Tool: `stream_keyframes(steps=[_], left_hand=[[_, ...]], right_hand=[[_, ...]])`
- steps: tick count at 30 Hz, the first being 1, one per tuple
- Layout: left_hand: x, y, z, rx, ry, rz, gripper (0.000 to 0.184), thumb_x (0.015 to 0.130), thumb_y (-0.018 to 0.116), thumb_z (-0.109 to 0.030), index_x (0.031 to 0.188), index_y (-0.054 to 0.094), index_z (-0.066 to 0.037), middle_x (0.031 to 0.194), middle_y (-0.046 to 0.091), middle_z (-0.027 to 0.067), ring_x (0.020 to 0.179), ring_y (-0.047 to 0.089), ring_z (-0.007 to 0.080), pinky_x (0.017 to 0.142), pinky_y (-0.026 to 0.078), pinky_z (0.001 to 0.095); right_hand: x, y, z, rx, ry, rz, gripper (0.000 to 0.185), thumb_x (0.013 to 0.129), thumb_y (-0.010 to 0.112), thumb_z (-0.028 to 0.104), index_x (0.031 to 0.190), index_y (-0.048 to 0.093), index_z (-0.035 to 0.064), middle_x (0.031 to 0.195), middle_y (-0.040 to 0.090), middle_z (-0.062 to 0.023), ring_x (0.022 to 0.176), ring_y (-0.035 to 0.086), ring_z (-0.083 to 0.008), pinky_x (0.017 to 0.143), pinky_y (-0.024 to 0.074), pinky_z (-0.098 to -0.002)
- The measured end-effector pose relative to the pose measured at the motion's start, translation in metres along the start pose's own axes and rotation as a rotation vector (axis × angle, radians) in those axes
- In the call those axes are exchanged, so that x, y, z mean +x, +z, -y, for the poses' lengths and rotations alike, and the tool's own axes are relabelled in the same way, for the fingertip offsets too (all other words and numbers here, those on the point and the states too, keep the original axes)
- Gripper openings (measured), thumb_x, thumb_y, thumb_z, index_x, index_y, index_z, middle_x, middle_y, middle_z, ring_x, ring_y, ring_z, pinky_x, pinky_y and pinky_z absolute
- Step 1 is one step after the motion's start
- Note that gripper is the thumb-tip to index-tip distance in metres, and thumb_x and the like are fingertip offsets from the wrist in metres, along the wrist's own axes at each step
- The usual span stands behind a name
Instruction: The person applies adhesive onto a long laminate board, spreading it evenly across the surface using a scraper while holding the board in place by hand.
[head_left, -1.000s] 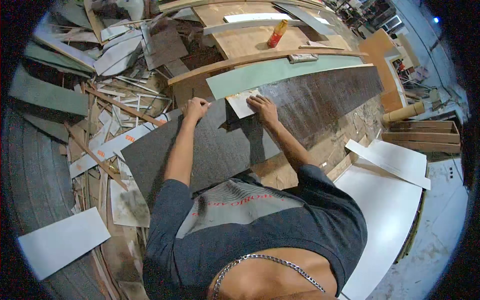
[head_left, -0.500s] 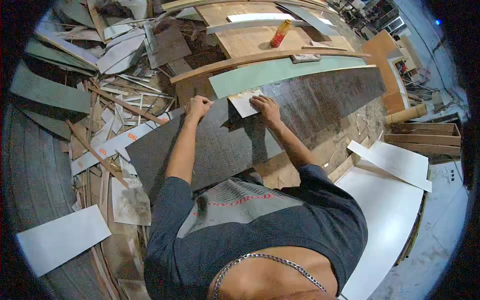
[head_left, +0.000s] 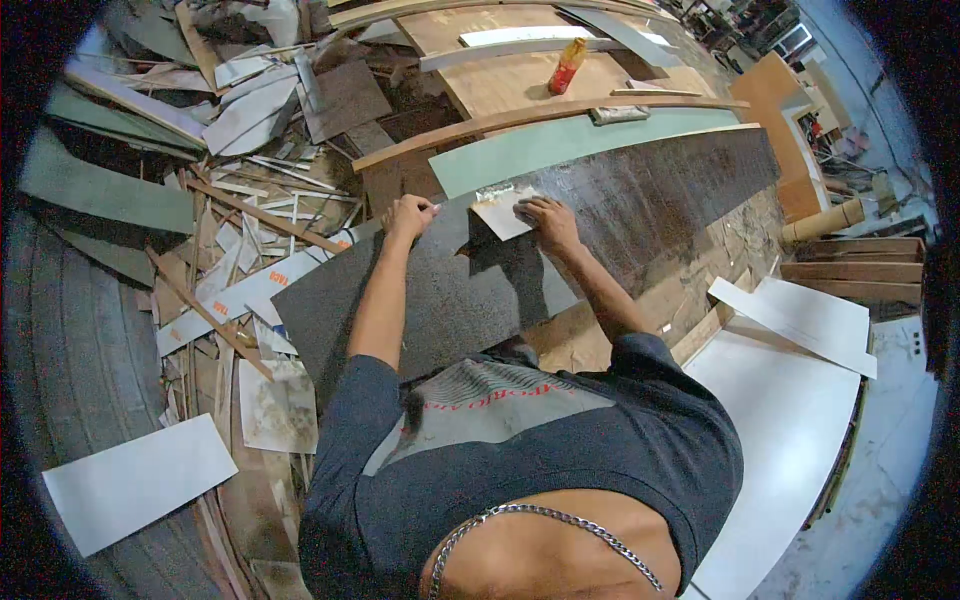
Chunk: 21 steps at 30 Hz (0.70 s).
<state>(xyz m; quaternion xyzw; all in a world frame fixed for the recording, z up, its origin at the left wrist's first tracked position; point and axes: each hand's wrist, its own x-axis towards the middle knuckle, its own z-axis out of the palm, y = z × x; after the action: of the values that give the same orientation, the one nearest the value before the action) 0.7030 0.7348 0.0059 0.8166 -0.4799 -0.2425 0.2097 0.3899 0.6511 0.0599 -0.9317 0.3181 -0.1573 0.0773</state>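
My right hand [head_left: 551,224] grips a white flat scraper-like piece [head_left: 503,217] by its right side. Pale yellowish residue coats that piece's far edge. Beneath lies a long dark board [head_left: 400,300], dull on the left and glossy, wet-looking and streaked on the right. Close to the board's far left edge, my left hand [head_left: 408,216] is closed in a pinch; a tiny pale bit shows at its fingertips, too small to name. A dark shadow of the right hand and piece falls on the board.
Beyond the board are a pale green strip [head_left: 580,140], a long wooden strip [head_left: 500,124] and a red bottle with a yellow top [head_left: 567,68]. Scrap offcuts [head_left: 250,110] pile up at the left. White panels [head_left: 780,430] lie at the right, near stacked wooden boxes [head_left: 850,270].
The whole view has shifted slightly, with the scene sliding right. My right hand and the white piece have moved a little rightward and nearer me. The left hand keeps its pinch.
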Motion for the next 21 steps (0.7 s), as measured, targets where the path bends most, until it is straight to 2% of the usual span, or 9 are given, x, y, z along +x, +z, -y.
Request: stream_keyframes(steps=[3,5,10,12,14,16,18,19,21], left_hand=[[-0.001,0.001,0.001,-0.013,0.015,-0.016,0.028,0.081,0.075,-0.049,0.095,0.08,-0.025,0.106,0.073,0.0143,0.102,0.067,0.0369,0.093,0.051,0.0495],[0.002,-0.009,-0.006,-0.035,0.0,-0.007,0.029,0.081,0.075,-0.049,0.095,0.08,-0.025,0.107,0.073,0.0148,0.103,0.067,0.0373,0.092,0.051,0.0496],[-0.006,-0.011,-0.007,-0.053,-0.024,0.032,0.029,0.081,0.074,-0.05,0.095,0.08,-0.025,0.105,0.074,0.0129,0.101,0.068,0.0363,0.091,0.051,0.0502],[0.001,-0.006,-0.003,-0.043,-0.015,0.033,0.029,0.081,0.074,-0.05,0.094,0.08,-0.024,0.103,0.074,0.0122,0.101,0.068,0.0353,0.091,0.051,0.0507],[-0.008,-0.019,-0.012,-0.082,-0.05,0.115,0.029,0.081,0.074,-0.05,0.093,0.08,-0.025,0.106,0.074,0.0124,0.102,0.068,0.0354,0.091,0.051,0.0509],[-0.002,-0.005,-0.005,-0.055,-0.035,0.051,0.029,0.082,0.074,-0.05,0.094,0.08,-0.025,0.108,0.073,0.013,0.102,0.068,0.036,0.092,0.051,0.051],[-0.001,-0.003,-0.002,-0.037,-0.031,-0.023,0.029,0.082,0.074,-0.05,0.094,0.08,-0.025,0.109,0.072,0.0136,0.103,0.067,0.0366,0.092,0.051,0.0511],[-0.006,-0.008,-0.007,-0.022,-0.022,-0.002,0.029,0.082,0.074,-0.05,0.094,0.08,-0.025,0.112,0.072,0.0142,0.105,0.066,0.0373,0.093,0.05,0.0513],[-0.006,-0.013,-0.009,-0.012,-0.02,0.008,0.029,0.082,0.074,-0.05,0.094,0.08,-0.024,0.114,0.071,0.0148,0.106,0.065,0.0379,0.094,0.05,0.0515]], right_hand=[[-0.031,-0.037,0.018,-0.001,0.018,-0.023,0.03,0.085,0.064,0.01,0.114,0.069,0.0154,0.12,0.069,-0.0024,0.115,0.062,-0.0261,0.09,0.0496,-0.0396],[-0.063,-0.028,0.022,-0.053,0.021,-0.158,0.028,0.087,0.062,0.008,0.113,0.07,0.0156,0.12,0.069,-0.0028,0.115,0.063,-0.0266,0.092,0.0494,-0.0419],[-0.13,-0.015,0.057,-0.068,-0.047,0.14,0.028,0.088,0.061,0.012,0.114,0.071,0.0191,0.12,0.069,-0.0029,0.115,0.063,-0.0232,0.103,0.0425,-0.046],[-0.112,-0.035,0.06,-0.07,-0.115,0.189,0.031,0.084,0.061,0.01,0.113,0.071,0.0173,0.115,0.071,-0.0054,0.109,0.066,-0.0257,0.097,0.0473,-0.0446],[-0.087,-0.043,0.053,0.04,0.067,0.086,0.034,0.082,0.06,0.007,0.113,0.071,0.015,0.109,0.072,-0.0083,0.101,0.068,-0.03,0.088,0.0526,-0.0425],[-0.054,-0.047,0.042,0.067,0.145,-0.093,0.033,0.083,0.058,0.004,0.111,0.071,0.0141,0.105,0.072,-0.0116,0.096,0.069,-0.0338,0.081,0.0549,-0.0411],[-0.027,-0.033,0.019,0.028,0.204,-0.218,0.03,0.083,0.059,0.005,0.108,0.073,0.0159,0.105,0.072,-0.0137,0.098,0.068,-0.0341,0.082,0.0542,-0.0418],[-0.015,-0.028,0.008,0.027,0.188,-0.216,0.03,0.083,0.059,0.005,0.108,0.073,0.0159,0.105,0.072,-0.0137,0.098,0.068,-0.0341,0.082,0.0542,-0.0418],[0.008,-0.019,-0.009,-0.086,0.35,-0.114,0.03,0.084,0.062,0.009,0.109,0.073,0.0186,0.105,0.072,-0.0131,0.098,0.068,-0.0343,0.081,0.0541,-0.0426]])
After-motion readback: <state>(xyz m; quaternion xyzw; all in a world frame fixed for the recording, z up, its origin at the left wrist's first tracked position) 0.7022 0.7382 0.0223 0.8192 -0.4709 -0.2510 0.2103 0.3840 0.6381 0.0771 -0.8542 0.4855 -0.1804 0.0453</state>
